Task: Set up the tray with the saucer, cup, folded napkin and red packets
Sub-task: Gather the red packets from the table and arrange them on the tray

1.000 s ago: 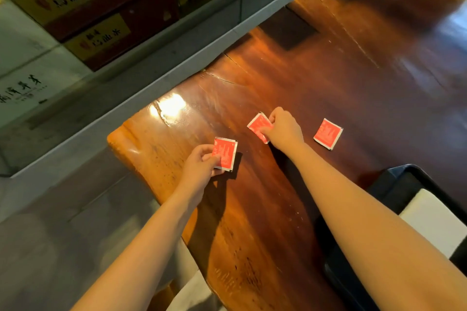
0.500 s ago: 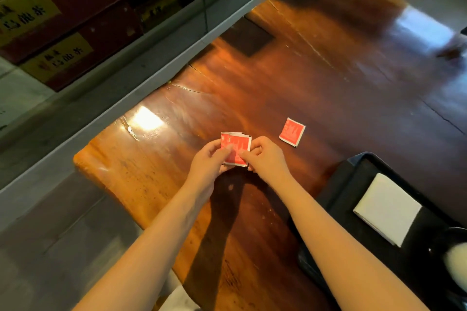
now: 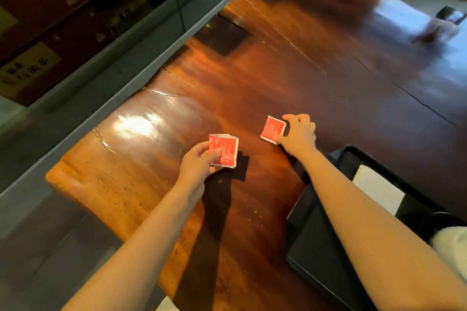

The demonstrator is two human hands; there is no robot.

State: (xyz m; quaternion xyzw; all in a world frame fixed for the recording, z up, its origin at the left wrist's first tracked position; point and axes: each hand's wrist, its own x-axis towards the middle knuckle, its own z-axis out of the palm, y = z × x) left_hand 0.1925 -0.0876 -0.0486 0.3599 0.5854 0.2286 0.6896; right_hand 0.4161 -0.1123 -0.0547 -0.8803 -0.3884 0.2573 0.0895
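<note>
Packets, red, white-edged, square: stack [image 3: 224, 150] pinched in left hand [image 3: 199, 163] fingers above worktop [image 3: 141, 159]; single packet [image 3: 273, 130] on worktop, gripped by right hand [image 3: 298, 134]. Tray [image 3: 318, 242] near right, napkin [image 3: 377, 190] inside.

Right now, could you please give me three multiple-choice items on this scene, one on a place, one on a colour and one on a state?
1. Where is the white napkin?
A. on the black tray
B. on the bare wooden table
C. in the left hand

2. What colour are the packets?
A. blue
B. red
C. green

3. What is the right hand doing?
A. resting on the tray
B. lifting a cup
C. pinching a single packet at the table

Key: 1 A, it lies inside the tray's rim; 2 B, both the left hand's stacked packets and the single one are red; 3 C, its fingers close on that packet's edge.
</note>
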